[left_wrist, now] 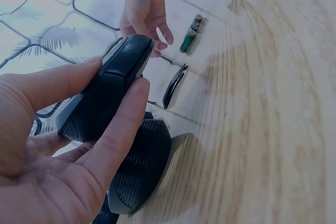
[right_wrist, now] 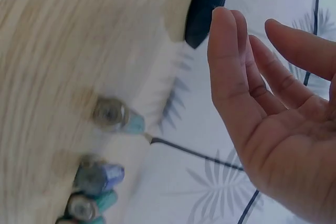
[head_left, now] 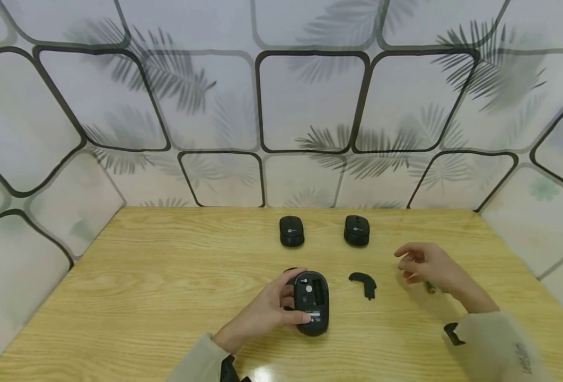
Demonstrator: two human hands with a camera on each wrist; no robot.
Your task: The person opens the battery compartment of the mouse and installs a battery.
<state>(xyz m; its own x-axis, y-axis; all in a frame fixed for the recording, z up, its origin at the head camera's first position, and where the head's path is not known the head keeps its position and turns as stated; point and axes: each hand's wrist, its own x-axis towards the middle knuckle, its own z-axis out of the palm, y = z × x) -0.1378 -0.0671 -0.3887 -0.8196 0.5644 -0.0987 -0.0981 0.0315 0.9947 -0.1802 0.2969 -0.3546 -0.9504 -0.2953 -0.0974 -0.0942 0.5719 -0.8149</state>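
Observation:
My left hand (head_left: 274, 307) grips a black computer mouse (head_left: 317, 329) with its underside up, thumb across the label. A dark battery slot (head_left: 317, 292) shows open in that underside. Below the held one, another black mouse (left_wrist: 139, 163) sits on the table, mostly covered by the left hand in the head view. Just right of the held mouse lies a black battery cover (head_left: 364, 284). My right hand (head_left: 427, 265) hovers at the right with loosely bent fingers and nothing between them. Several batteries (right_wrist: 110, 114) stand or lie beneath it, largely hidden from the head camera (head_left: 429, 287).
Two more black mice, one at centre (head_left: 292, 231) and one to its right (head_left: 357, 231), rest near the back edge of the wooden table (head_left: 143, 286). A patterned backdrop (head_left: 219, 101) rises behind the table and along both sides.

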